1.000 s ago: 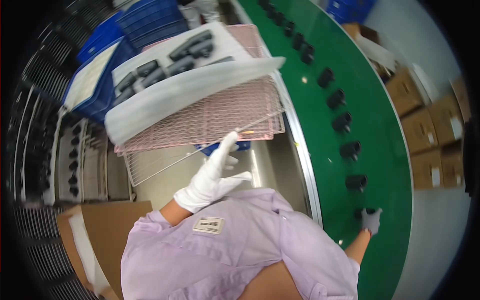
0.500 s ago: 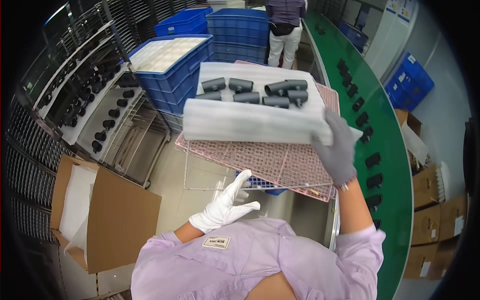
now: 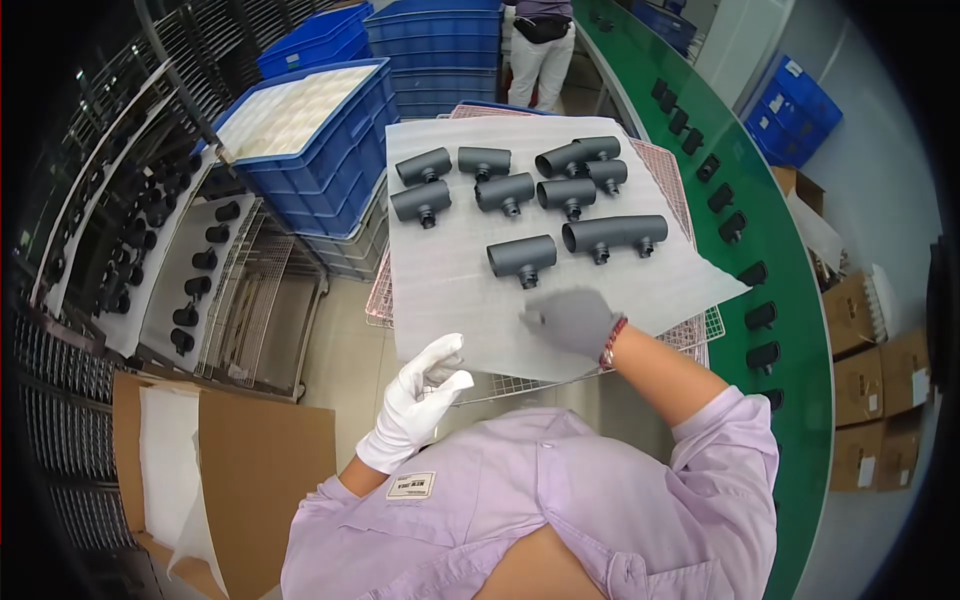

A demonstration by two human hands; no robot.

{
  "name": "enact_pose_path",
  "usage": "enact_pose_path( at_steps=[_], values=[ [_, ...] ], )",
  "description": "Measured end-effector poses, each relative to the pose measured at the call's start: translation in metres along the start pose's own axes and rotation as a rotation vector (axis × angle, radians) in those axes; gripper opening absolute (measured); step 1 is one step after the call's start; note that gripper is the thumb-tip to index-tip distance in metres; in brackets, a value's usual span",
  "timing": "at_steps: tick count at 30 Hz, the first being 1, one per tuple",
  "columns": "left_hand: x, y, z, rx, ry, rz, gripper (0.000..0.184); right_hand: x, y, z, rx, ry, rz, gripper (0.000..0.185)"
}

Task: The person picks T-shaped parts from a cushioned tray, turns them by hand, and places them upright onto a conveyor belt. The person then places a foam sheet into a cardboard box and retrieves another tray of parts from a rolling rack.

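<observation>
A white foam sheet [image 3: 450, 290] lies spread flat over stacked wire racks [image 3: 660, 170], with several dark grey tubular parts [image 3: 522, 256] on its far and middle areas. My right hand [image 3: 572, 322], in a grey glove, is over the sheet just below the nearest parts; its fingers look curled, and anything under them is hidden. At the sheet's near edge is my left hand [image 3: 412, 400] in a white glove, fingers apart and slightly bent, holding nothing.
On the right runs a green conveyor [image 3: 790, 430] carrying a line of dark parts. Blue crates [image 3: 330, 140] stand at the back left, near a shelf rack [image 3: 205, 275] of parts. An open cardboard box [image 3: 265, 480] is lower left. Another person [image 3: 540, 60] stands at the back.
The folded-back foam sheet now lies flat, uncovering more parts. My right hand has moved from the conveyor to the sheet's fold, then left and down over the sheet. The view has shifted.
</observation>
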State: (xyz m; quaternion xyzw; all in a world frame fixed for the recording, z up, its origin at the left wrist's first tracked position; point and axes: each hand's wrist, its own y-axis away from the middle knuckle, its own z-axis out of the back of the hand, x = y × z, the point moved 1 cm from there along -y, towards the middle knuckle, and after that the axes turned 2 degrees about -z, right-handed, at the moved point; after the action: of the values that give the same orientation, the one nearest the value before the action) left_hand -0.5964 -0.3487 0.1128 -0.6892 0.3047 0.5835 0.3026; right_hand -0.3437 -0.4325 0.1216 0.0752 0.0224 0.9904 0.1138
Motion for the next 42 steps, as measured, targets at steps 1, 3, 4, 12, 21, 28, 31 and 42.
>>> enact_pose_path(
  at_steps=[1,3,4,12,21,28,31,42],
  values=[
    [0.004,-0.004,0.001,0.031,0.010,0.040,0.050,0.002,-0.016,0.017,-0.066,-0.146,-0.068,0.031],
    [0.005,-0.010,0.000,0.090,0.020,0.075,0.049,0.007,-0.047,0.034,-0.239,-0.093,-0.063,0.036],
    [0.005,-0.010,0.000,0.087,0.033,0.099,0.049,0.013,-0.061,0.029,-0.235,-0.016,-0.089,0.042],
    [0.002,-0.016,0.013,0.161,0.061,0.145,0.041,0.020,-0.080,0.020,-0.217,0.142,-0.066,0.064],
    [-0.002,-0.057,-0.044,0.164,0.333,0.305,0.065,0.036,0.068,0.043,-0.627,-1.658,-0.234,0.042],
    [-0.027,-0.047,-0.126,0.438,0.088,-0.151,0.061,-0.005,0.156,0.038,-0.607,-1.473,-0.195,0.058],
    [-0.029,-0.050,-0.144,0.616,-0.563,-0.853,0.087,-0.015,0.195,0.043,-0.452,-1.369,-0.485,0.061],
    [-0.013,-0.016,-0.251,0.807,-0.227,-0.776,0.092,-0.051,0.305,0.023,-0.640,-1.106,-0.446,0.087]
  ],
)
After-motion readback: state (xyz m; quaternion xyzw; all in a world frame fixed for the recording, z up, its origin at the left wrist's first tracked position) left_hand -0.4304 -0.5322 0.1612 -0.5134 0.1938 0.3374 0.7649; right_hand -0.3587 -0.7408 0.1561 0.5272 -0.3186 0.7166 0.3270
